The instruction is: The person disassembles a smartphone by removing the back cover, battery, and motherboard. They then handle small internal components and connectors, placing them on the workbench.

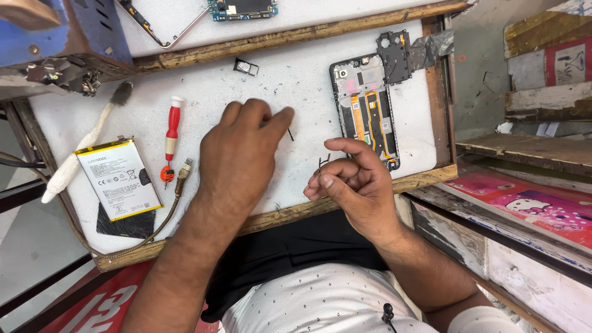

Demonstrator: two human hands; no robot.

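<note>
Left hand (240, 151) lies flat, palm down, fingers spread on the white worktop (296, 80), holding nothing. Right hand (354, 182) is curled near the front edge, pinching a thin dark metal clip (323, 164) clear of the clutter. Opened phone (367, 111), glossy, orange flex strips exposed, lies by the right edge. Battery (118, 179) and red screwdriver (172, 132) are parked left.
</note>
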